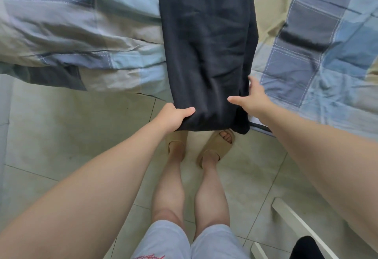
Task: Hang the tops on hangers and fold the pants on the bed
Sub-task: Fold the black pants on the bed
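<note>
Dark pants (206, 44) lie stretched lengthwise across the bed (306, 58), their lower end hanging over the near edge above the tiled floor (81, 127). The left hand (171, 117) grips the left corner of that hanging end, with the thumb on top of the cloth and the fingers curled beneath. The right hand (253, 99) is spread wide at the right edge of the pants and holds nothing; whether it touches the fabric cannot be told. A rumpled checked quilt (71, 25) in blue, grey and beige lies to the left of the pants. Below, the person's feet stand in tan slides (216, 148) just under the hem.
</note>
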A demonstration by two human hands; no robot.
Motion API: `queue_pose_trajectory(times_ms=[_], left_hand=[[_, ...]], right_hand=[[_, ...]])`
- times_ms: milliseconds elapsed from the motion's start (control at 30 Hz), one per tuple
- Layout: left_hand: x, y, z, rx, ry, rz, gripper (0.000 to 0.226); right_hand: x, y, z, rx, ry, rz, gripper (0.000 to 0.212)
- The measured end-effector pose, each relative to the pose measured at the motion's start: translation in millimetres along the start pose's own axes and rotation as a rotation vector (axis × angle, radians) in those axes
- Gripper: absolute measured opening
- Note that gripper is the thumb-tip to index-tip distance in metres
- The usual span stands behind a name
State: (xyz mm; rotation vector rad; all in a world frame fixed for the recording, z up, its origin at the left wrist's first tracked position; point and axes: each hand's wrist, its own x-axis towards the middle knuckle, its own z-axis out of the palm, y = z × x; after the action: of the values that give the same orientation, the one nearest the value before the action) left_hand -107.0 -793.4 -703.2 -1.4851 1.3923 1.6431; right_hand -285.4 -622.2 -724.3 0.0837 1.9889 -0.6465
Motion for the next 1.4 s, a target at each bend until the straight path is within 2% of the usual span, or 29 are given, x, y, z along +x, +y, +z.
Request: queue_pose_trajectory(times_ms=[67,133,233,267,333,400,467,533,600,700,767,833,900,967,1033,1100,1167,1300,1333,1400], left_hand=[[-6,2,1,-0.114,-0.062,-0.064,0.032],[-14,3,2,-0.242,-0.092,-0.109,0.012],[-28,7,4,-0.337,-0.108,-0.162,0.012],[-32,9,4,-0.349,-0.117,-0.178,0.016],[-40,14,8,-0.362,-0.148,-0.199,0.022],[-46,19,14,-0.344,-0.19,-0.186,0.02],[-52,23,23,-0.33,-0.209,-0.154,0.02],[-55,25,32,-0.334,-0.208,-0.119,0.024],[-58,28,41,-0.328,-0.198,-0.108,0.029],[-56,25,50,-0.29,-0.172,-0.096,0.03],[-51,21,54,-0.227,-0.097,-0.066,0.031],[-42,16,57,-0.061,0.01,-0.013,0.032],[-34,9,61,0.148,0.1,0.049,0.028],[-23,1,65,0.257,0.21,0.052,0.027],[-10,-6,66,0.23,0.308,0.023,0.025],[1,-7,63,0.188,0.42,0.013,0.021],[10,-2,60,0.124,0.509,0.062,0.02],[15,7,62,-0.047,0.391,0.1,0.05],[15,7,63,-0.05,0.362,0.088,0.055],[16,6,59,-0.066,0.315,0.06,0.061]], right_hand=[[-1,3,-3,0.129,-0.09,0.049,0.081],[-4,5,-7,0.133,-0.075,0.064,0.066],[-9,11,-10,0.146,-0.075,0.033,0.075],[-11,13,-9,0.107,-0.068,-0.011,0.082],[-17,15,-7,-0.134,0.02,-0.124,0.088],[-26,13,-3,-0.233,0.078,-0.202,0.081],[-31,6,-2,-0.019,-0.017,-0.142,0.071],[-37,-2,-6,0.274,-0.174,-0.011,0.074],[-40,-7,-14,0.383,-0.234,0.065,0.072],[-38,-3,-29,0.456,-0.285,0.079,0.042],[-37,5,-35,0.443,-0.182,0.043,0.022],[-36,15,-40,0.309,0.078,-0.039,0.006],[-34,24,-39,0.179,0.224,-0.092,0.01],[-29,28,-32,0.067,0.23,-0.078,0.018],[-18,28,-24,0.023,0.207,-0.004,0.024],[-10,27,-18,0.053,0.172,0.089,0.022],[-4,28,-14,0.085,0.137,0.123,0.024],[0,29,-16,0.262,0.0,0.128,0.076],[2,29,-18,0.261,-0.034,0.133,0.08],[5,30,-23,0.25,-0.117,0.132,0.065]])
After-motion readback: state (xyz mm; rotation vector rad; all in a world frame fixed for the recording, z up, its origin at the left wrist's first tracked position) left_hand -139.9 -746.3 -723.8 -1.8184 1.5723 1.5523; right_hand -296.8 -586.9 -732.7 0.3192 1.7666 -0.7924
